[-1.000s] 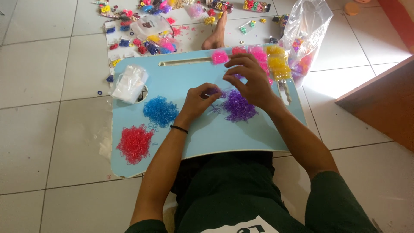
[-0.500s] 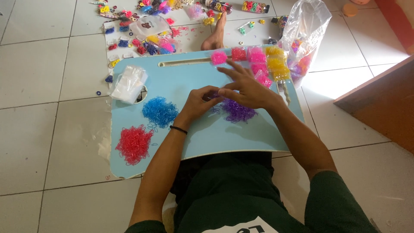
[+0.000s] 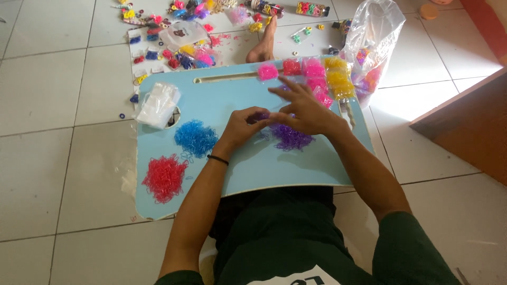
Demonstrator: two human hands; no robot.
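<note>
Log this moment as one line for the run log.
left hand: pinching purple bands | right hand: over purple band pile | surface: blue lap tray
</note>
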